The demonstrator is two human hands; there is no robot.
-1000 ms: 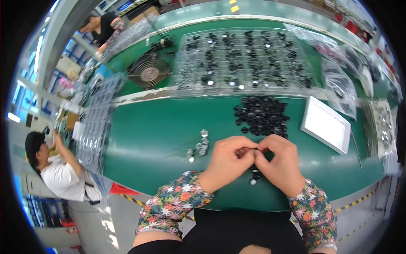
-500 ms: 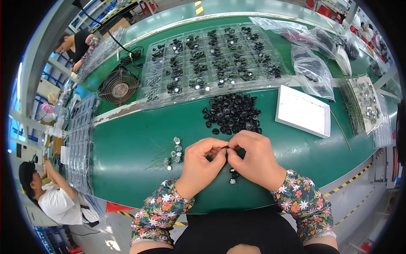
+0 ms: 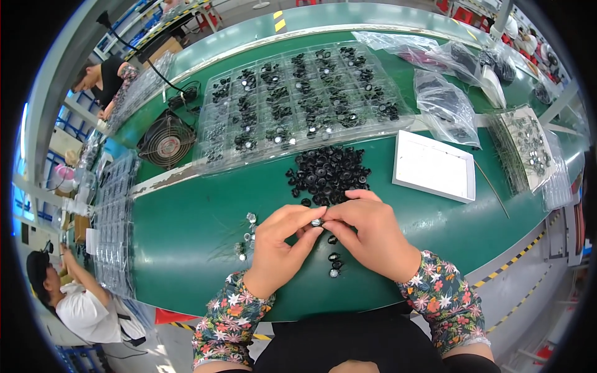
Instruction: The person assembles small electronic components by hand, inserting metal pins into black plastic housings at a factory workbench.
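My left hand (image 3: 278, 248) and my right hand (image 3: 378, 239) meet over the green bench, fingertips pinched together. Between them is a small round part (image 3: 316, 222) with a silver face and a dark edge; its exact kind is too small to make out. Just beyond the fingertips lies a heap of small black round caps (image 3: 329, 173). A short column of similar black pieces (image 3: 334, 257) runs toward me below the hands, ending in a silver-faced one (image 3: 334, 273). Beside my left hand are several silver round pieces (image 3: 240, 248) with thin wires, partly hidden by that hand.
A clear compartment tray (image 3: 205, 149) full of black parts spans the far side. A black fan (image 3: 166, 142) stands left of it. To the right are an open white box (image 3: 433, 166), plastic bags (image 3: 446, 105) and a thin stick (image 3: 491, 188). Two people work at the left.
My head view has shifted slightly. My hands have turned the piece so its silver face shows, and more of the black column is uncovered below them.
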